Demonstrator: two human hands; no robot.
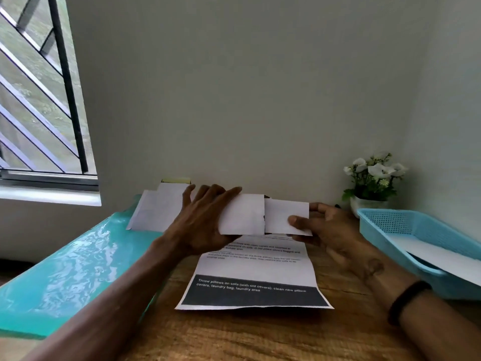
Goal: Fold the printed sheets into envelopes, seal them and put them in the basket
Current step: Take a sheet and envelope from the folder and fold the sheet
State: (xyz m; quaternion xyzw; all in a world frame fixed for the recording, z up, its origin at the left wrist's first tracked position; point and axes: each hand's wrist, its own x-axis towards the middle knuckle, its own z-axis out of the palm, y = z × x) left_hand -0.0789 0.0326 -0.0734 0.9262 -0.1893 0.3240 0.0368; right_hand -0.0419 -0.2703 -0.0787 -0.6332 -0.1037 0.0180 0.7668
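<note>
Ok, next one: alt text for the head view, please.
Both hands hold a folded white paper above a printed sheet on a wooden table: left hand gripping, right hand pinching its end. A blue basket sits at right.

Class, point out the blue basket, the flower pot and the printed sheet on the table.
blue basket (pixel 406 220): head view, perforated back wall.
flower pot (pixel 364 205): head view, white front.
printed sheet (pixel 256 295): head view, dark band.

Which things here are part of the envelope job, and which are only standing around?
Job: folded sheet held by left hand and right hand; printed sheet on the table; paper stack; blue basket.
Just there: flower pot; turquoise tray; window.
</note>
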